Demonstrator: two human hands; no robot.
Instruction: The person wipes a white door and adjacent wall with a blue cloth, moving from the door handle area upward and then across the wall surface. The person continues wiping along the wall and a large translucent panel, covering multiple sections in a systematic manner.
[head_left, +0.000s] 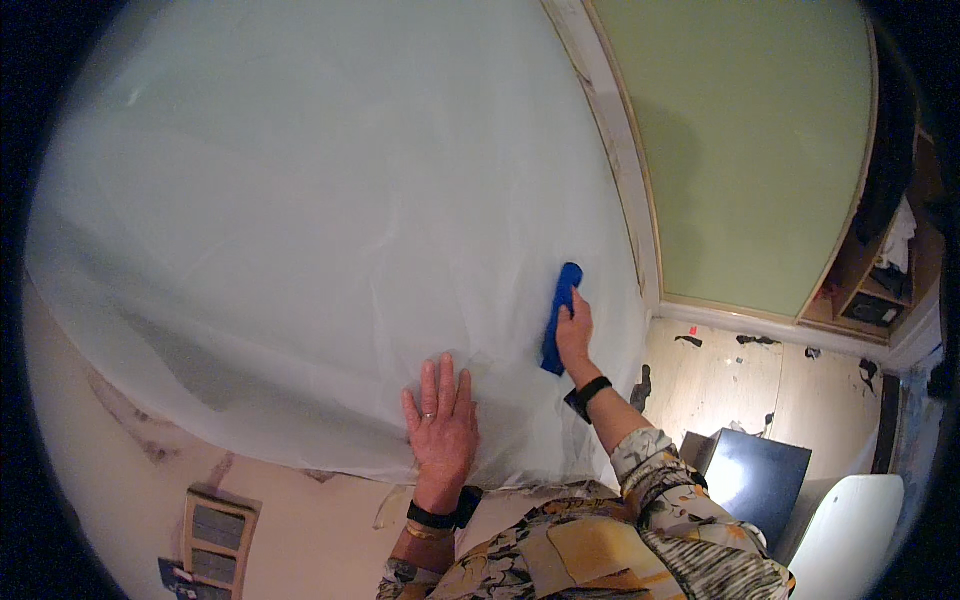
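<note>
A large, thin, pale translucent sheet (300, 210) fills most of the view and shows soft creases and folds, mostly towards its near left edge. My left hand (444, 431) lies palm down on the sheet near its close edge, fingers somewhat spread, holding nothing. A ring is on one finger. In my right hand (574, 337) is a long blue tool (559, 322) with rounded ends, pressed against the sheet to the right of my left hand. Its underside is hidden, so its exact kind cannot be told. What lies under the sheet shows only faintly.
Beyond a whitish strip (619, 142) stands a green panel (750, 157) with a wooden edge. Shelves (862, 289) holding items are at far right. Dark scraps (757, 340) litter the pale floor (705, 386), near a shiny dark box (757, 472) and a white rounded panel (847, 532).
</note>
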